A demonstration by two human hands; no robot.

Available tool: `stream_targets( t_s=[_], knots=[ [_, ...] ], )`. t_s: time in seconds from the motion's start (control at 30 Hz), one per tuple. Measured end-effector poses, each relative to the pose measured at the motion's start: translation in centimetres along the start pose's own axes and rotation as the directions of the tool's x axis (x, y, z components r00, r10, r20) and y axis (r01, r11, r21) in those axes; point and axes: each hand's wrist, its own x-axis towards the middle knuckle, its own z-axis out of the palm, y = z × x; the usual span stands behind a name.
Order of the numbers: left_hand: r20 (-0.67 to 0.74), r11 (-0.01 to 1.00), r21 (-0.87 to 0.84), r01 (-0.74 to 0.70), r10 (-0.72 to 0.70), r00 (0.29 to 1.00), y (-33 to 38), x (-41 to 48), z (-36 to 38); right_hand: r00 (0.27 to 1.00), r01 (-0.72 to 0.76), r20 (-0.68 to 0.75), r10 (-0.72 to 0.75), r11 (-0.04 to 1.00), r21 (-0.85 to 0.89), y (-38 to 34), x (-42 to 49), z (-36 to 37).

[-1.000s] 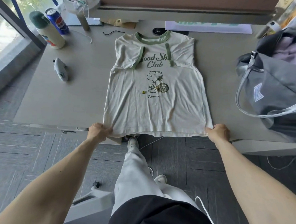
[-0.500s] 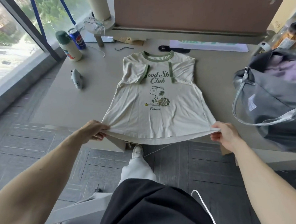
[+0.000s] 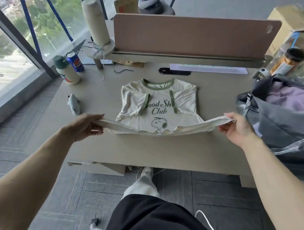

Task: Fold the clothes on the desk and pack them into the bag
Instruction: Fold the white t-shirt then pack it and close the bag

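Lifted off the near bench (image 3: 146, 149) edge since half a second ago, the hem of the T-shirt (image 3: 159, 101) now hangs stretched over the printed dog. The left hand (image 3: 87, 125) pinches the hem's left corner between thumb and fingers (image 3: 96, 116); the right hand (image 3: 235, 128) pinches the right corner likewise, the cloth sagging between them. Beyond the fingers, the shirt's upper half (sleeves already folded in) lies flat. Just right of the right fingers stands the grey bag (image 3: 279, 121), open, purple cloth (image 3: 289, 99) inside.
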Motion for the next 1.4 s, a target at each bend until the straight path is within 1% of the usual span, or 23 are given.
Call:
stream_targets(
  t_s=[0.1,0.33,0.53,0.73,0.87,0.97,1.07,1.1,1.13,1.17,1.2,1.23,1.27,1.3,1.33,1.37,1.4],
  knots=[
    [-0.050,0.996,-0.091,-0.020,0.015,0.999,2.8,3.4,1.2,1.000,0.004,-0.030,-0.004,1.000,-0.006,-1.9,3.0,2.4],
    [-0.086,0.954,-0.298,0.012,-0.040,0.996,7.7,12.4,1.9,0.990,-0.035,-0.132,0.041,0.998,0.045,-5.5,11.2,6.8],
    [-0.082,0.932,-0.354,0.074,-0.110,0.991,10.0,20.7,2.7,0.967,-0.089,-0.231,0.110,0.991,0.097,-7.0,18.2,9.6],
    [-0.091,0.896,-0.426,0.128,-0.184,0.979,10.1,27.4,3.5,0.926,-0.152,-0.334,0.177,0.983,0.098,-6.2,24.4,10.7],
    [-0.071,0.881,-0.446,0.156,-0.208,0.975,9.8,30.5,3.8,0.908,-0.131,-0.379,0.181,0.979,0.153,-5.7,27.1,11.0],
    [-0.049,0.864,-0.484,0.138,-0.185,0.982,9.4,31.8,3.7,0.920,-0.092,-0.360,0.154,0.979,0.182,-5.4,28.3,11.1],
    [-0.063,0.854,-0.514,0.077,-0.127,0.990,8.7,32.5,3.7,0.955,-0.070,-0.270,0.119,0.981,0.183,-4.8,29.1,10.8],
    [-0.103,0.860,-0.510,0.019,-0.083,0.991,8.3,32.7,3.8,0.961,-0.064,-0.256,0.104,0.985,0.162,-4.6,29.4,10.8],
    [-0.166,0.893,-0.445,-0.066,-0.010,0.986,7.9,32.7,4.2,0.961,-0.057,-0.264,0.084,0.992,0.111,-4.2,29.6,11.0],
    [-0.234,0.946,-0.281,-0.164,0.098,0.967,7.5,32.5,4.6,0.955,-0.044,-0.293,0.046,0.999,0.014,-3.6,29.9,11.2],
    [-0.266,0.966,-0.033,-0.258,0.240,0.934,6.9,32.3,5.3,0.946,-0.018,-0.322,-0.029,0.989,-0.144,-3.0,30.0,11.5],
    [-0.215,0.918,0.210,-0.337,0.380,0.900,6.4,31.9,6.1,0.943,0.014,-0.306,-0.129,0.936,-0.350,-2.3,30.2,11.7],
    [-0.093,0.827,0.393,-0.402,0.470,0.878,6.0,31.4,7.2,0.956,0.046,-0.214,-0.199,0.825,-0.564,-1.5,30.3,12.1],
    [0.076,0.722,0.507,-0.470,0.506,0.859,5.7,30.8,8.5,0.978,0.080,-0.072,-0.196,0.671,-0.737,-0.7,30.1,12.7],
    [0.248,0.588,0.605,-0.537,0.501,0.829,5.5,30.6,9.8,0.990,0.127,0.075,-0.123,0.504,-0.854,0.2,29.8,13.5],
    [0.401,0.430,0.666,-0.610,0.483,0.778,5.3,30.6,11.0,0.981,0.191,0.195,-0.025,0.346,-0.919,1.0,29.6,14.2],
    [0.517,0.271,0.694,-0.668,0.459,0.723,4.9,31.0,12.0,0.956,0.276,0.290,0.033,0.220,-0.935,1.9,29.7,14.6]
  ],
)
